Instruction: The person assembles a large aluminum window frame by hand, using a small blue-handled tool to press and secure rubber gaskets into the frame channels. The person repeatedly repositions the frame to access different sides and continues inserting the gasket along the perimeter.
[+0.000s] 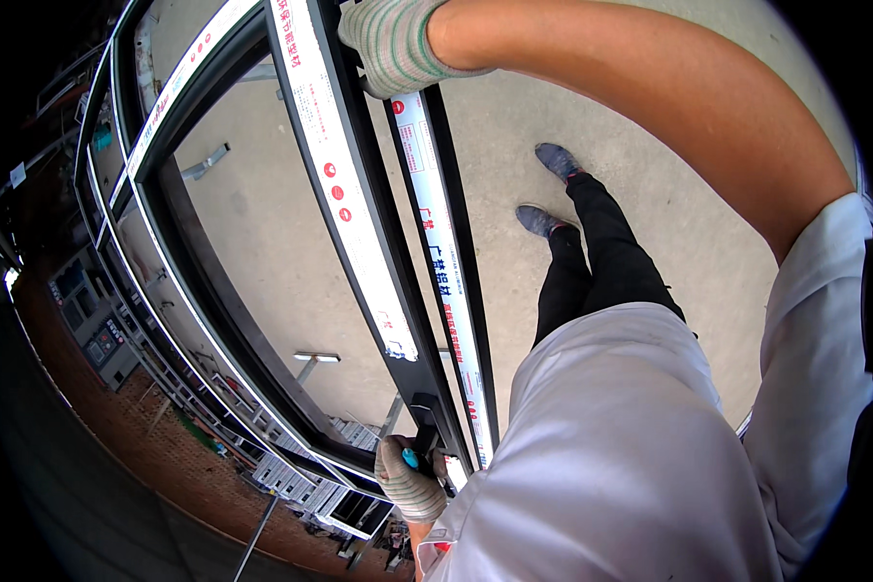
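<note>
A black aluminium window frame (pixel 398 291), with white and red printed protective film on its bars, stands before me. My right hand (pixel 398 44), in a grey-green striped knit glove, is closed round the upper part of the frame's bar; its fingertips are mostly hidden. At the lower end, my left hand (pixel 407 477), in a similar glove, is closed on a small black and teal tool (pixel 413 459), seen only in part. This hand is beside a black handle fitting (pixel 423 407) on the same bar. A second bar with pale blue film (pixel 441 262) runs alongside.
Further black frames (pixel 116 184) stand to the left. Beyond them are stacked aluminium profiles (pixel 291 475), a grey control cabinet (pixel 97 315) and a brown brick-like surface (pixel 150 427). Metal stand parts (pixel 315 358) show through the frame opening on the concrete floor (pixel 262 194).
</note>
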### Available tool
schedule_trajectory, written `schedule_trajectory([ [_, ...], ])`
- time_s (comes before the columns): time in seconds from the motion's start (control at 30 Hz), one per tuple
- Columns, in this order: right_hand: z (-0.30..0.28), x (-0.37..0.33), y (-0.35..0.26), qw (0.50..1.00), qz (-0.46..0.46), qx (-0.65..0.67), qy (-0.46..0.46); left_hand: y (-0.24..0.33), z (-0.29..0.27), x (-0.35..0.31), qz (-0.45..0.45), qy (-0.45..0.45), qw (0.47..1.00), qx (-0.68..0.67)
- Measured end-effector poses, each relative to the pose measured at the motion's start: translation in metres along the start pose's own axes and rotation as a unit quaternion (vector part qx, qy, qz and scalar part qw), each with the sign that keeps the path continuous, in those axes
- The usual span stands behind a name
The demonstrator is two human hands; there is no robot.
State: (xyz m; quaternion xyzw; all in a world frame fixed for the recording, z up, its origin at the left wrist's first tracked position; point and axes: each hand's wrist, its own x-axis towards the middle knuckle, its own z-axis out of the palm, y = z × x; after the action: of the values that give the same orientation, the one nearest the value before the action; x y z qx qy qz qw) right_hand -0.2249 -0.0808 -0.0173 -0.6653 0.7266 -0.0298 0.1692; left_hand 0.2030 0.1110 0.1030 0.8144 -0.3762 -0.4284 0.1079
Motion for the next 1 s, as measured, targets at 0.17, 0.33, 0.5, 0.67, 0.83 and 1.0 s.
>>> schedule_trajectory([
  [0.17,-0.010,-0.003,-0.001,0.999,-0.024,-0.015,-0.029,-0.013,-0.006,0.005,0.175,0.017,0.957,0.230],
  [0.33,0.003,-0.004,0.007,0.999,0.004,0.035,0.030,-0.007,-0.006,0.008,0.029,0.013,0.997,0.073],
  [0.5,0.004,-0.023,0.020,0.989,-0.039,0.125,0.063,0.005,0.009,-0.003,0.007,0.008,1.000,-0.007],
  [0.67,0.035,-0.033,0.039,0.946,-0.050,0.264,0.183,0.000,0.012,0.000,-0.025,0.018,0.998,-0.047],
  [0.83,0.051,-0.040,0.044,0.909,-0.040,0.351,0.221,-0.010,0.003,0.006,-0.027,0.025,0.999,-0.025],
  [1.0,0.058,-0.042,0.036,0.863,-0.052,0.448,0.227,-0.031,-0.011,0.016,0.006,0.007,1.000,0.019],
])
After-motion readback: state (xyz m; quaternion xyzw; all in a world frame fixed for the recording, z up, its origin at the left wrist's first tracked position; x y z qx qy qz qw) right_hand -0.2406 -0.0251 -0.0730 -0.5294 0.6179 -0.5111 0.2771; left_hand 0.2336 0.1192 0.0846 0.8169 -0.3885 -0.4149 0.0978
